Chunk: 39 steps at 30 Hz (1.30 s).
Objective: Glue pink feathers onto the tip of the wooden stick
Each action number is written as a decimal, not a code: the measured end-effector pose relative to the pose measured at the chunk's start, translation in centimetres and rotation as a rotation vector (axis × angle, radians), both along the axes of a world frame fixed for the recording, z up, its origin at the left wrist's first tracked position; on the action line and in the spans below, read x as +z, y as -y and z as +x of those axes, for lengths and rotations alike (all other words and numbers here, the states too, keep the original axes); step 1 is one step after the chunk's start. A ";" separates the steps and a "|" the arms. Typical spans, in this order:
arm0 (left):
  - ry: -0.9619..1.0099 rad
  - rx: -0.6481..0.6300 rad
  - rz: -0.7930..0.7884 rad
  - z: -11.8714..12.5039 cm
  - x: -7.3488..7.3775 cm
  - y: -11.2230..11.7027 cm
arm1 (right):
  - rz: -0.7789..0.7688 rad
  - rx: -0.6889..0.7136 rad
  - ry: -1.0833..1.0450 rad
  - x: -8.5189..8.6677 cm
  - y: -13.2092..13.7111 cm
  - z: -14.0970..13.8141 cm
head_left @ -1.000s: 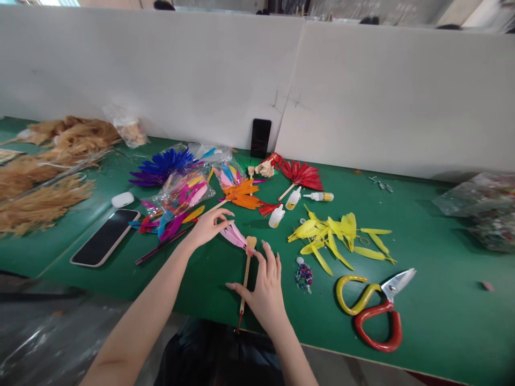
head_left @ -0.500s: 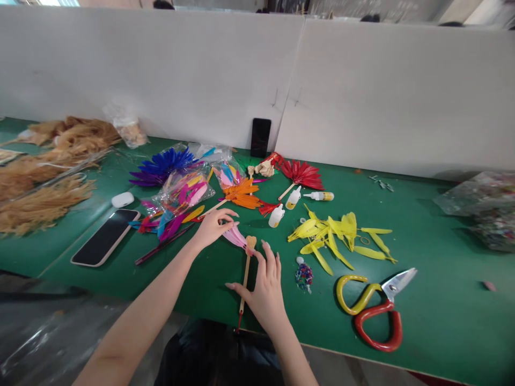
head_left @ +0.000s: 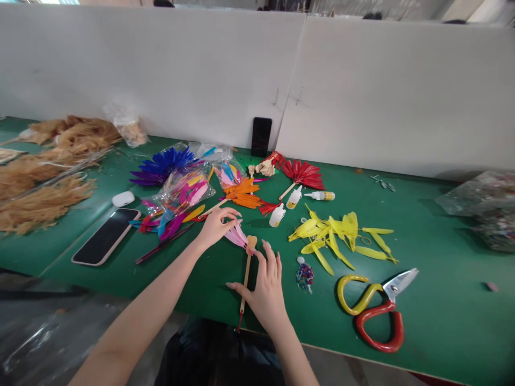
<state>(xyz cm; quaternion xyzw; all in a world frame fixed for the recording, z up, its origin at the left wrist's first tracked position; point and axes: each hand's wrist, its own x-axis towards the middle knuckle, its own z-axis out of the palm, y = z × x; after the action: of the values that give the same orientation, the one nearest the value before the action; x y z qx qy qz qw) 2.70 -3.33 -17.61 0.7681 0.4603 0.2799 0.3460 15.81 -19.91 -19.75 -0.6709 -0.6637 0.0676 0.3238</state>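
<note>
A wooden stick (head_left: pixel 245 273) with a rounded, flat head (head_left: pixel 251 242) and a red cord (head_left: pixel 240 320) lies near the table's front edge. Pink feathers (head_left: pixel 236 237) fan out to the left from its head. My left hand (head_left: pixel 215 226) pinches the upper pink feathers between thumb and fingers. My right hand (head_left: pixel 265 281) spreads over the stick, its index fingertip on the base of the head and its thumb to the left of the stick. Behind my left hand lies an orange feather fan (head_left: pixel 243 194).
Yellow feathers (head_left: pixel 333 236), beads (head_left: pixel 304 275) and large scissors (head_left: pixel 376 308) lie to the right. Glue bottles (head_left: pixel 277 215) and a red feather fan (head_left: pixel 302 176) are behind. A phone (head_left: pixel 105 237), blue feathers (head_left: pixel 171 163) and tan fibre bundles (head_left: pixel 60 161) occupy the left.
My left fingertips have shifted very slightly to the right over the pink feathers. My right hand and the stick have stayed in place.
</note>
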 end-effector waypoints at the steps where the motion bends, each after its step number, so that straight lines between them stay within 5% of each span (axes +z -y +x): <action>1: -0.004 -0.003 0.001 0.0 -0.1 0.0 | 0.001 0.001 0.000 0.0 0.0 0.0; 15: -0.061 -0.013 0.075 -0.3 -0.5 0.0 | 0.033 0.009 -0.066 -0.3 0.1 0.0; 20: 0.042 0.120 0.140 -1.1 0.5 -0.2 | 0.040 -0.042 -0.327 0.4 0.2 0.2; 25: 0.478 0.074 -0.200 -1.1 2.6 1.9 | 0.043 -0.191 -0.703 0.8 0.5 0.6; 30: 0.896 -0.129 -0.603 0.3 3.5 7.9 | 0.104 -0.193 -0.818 1.1 0.7 0.5; 34: 1.041 -0.275 -0.838 0.7 4.1 11.5 | 0.129 -0.147 -0.881 2.4 0.9 1.1; 39: 0.990 -0.314 -0.821 0.5 4.4 13.3 | 0.188 -0.066 -0.864 5.1 1.2 2.9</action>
<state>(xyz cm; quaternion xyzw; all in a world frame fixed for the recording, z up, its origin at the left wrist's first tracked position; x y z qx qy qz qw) 3.19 -16.59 -13.23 0.4122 0.1988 0.3480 0.8182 18.69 -21.12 -14.68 -0.5695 -0.4490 0.2707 0.6331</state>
